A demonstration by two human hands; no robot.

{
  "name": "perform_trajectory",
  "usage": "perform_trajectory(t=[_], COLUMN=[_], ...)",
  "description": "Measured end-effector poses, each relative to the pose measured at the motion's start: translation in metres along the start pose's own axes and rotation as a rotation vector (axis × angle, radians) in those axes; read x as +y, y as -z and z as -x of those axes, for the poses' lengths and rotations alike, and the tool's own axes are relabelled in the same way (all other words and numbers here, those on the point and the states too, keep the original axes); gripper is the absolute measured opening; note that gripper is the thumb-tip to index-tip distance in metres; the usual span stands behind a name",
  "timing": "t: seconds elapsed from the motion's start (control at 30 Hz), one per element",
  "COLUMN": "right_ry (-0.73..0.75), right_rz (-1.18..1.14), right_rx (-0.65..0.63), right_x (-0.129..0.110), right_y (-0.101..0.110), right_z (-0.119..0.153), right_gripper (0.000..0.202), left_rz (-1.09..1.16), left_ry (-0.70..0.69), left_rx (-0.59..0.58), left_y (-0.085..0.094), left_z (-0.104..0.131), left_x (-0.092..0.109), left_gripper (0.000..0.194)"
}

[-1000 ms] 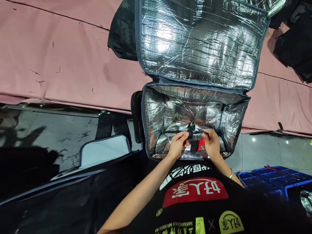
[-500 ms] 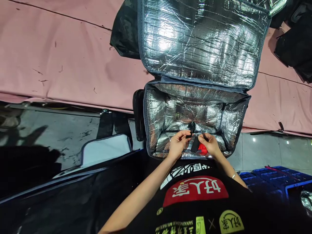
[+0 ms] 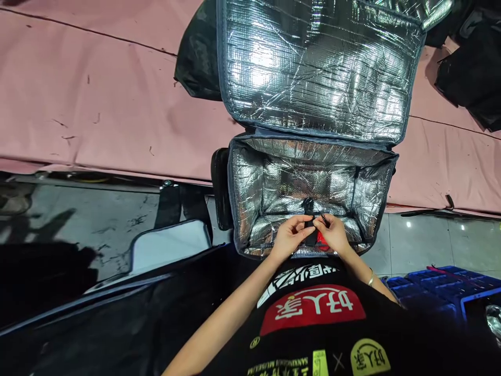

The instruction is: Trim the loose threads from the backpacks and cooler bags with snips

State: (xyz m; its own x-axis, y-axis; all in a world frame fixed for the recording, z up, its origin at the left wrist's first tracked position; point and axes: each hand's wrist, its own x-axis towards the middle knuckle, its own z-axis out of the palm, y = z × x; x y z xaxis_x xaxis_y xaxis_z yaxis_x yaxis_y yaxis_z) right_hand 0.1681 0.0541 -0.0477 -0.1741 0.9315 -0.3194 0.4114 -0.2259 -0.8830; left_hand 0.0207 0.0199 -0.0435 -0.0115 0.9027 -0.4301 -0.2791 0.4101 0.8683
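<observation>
An insulated bag (image 3: 247, 201) with a silver foil lining stands open in front of me, its foil-lined lid (image 3: 317, 68) folded back. At its near rim, my left hand (image 3: 288, 237) pinches a short black strap (image 3: 310, 239) between thumb and fingers. My right hand (image 3: 332, 235) is closed on the same strap from the other side, the fingertips of both hands nearly touching. A slim dark piece (image 3: 325, 221) sticks out of my right fingers; its kind is unclear. Under that hand a red patch (image 3: 322, 242) shows, partly covered.
A long table with a pink cover (image 3: 117, 104) runs behind the bag. Dark bags (image 3: 472, 78) lie on it at the right. Blue crates (image 3: 442, 292) stand at lower right. Black material (image 3: 97, 318) with a pale panel (image 3: 170, 244) fills the lower left.
My left hand has moved right and slightly down, so that its fingertips meet those of my right hand at the strap. The right hand has shifted slightly left.
</observation>
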Motion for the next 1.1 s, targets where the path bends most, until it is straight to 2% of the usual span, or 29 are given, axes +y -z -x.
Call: perform_trajectory(t=[0.1,0.3,0.7,0.93,1.1], right_ry=[0.0,0.011,0.121,0.13,0.074], right_rz=[-0.032,-0.082,-0.079,-0.049,-0.028], right_rx=[0.006,-0.023,-0.071,-0.137,-0.085], right_x=[0.001,0.0,-0.005,-0.016,-0.02], right_y=[0.001,0.004,-0.001,0.008,0.013], right_z=[0.0,0.0,0.002,0.009,0.015], right_gripper=[0.025,0.027,0.022,0.025,0.023], left_rz=[0.04,0.03,0.19,0.115,0.047], left_ry=[0.017,0.036,0.159,0.076,-0.008], left_rx=[-0.026,0.006,0.083,0.117,0.14], left_y=[0.0,0.003,-0.005,-0.007,-0.005], left_z=[-0.002,-0.003,-0.006,-0.004,-0.002], left_x=[-0.002,-0.001,-0.005,-0.005,-0.004], left_gripper=[0.041,0.025,0.04,0.033,0.027])
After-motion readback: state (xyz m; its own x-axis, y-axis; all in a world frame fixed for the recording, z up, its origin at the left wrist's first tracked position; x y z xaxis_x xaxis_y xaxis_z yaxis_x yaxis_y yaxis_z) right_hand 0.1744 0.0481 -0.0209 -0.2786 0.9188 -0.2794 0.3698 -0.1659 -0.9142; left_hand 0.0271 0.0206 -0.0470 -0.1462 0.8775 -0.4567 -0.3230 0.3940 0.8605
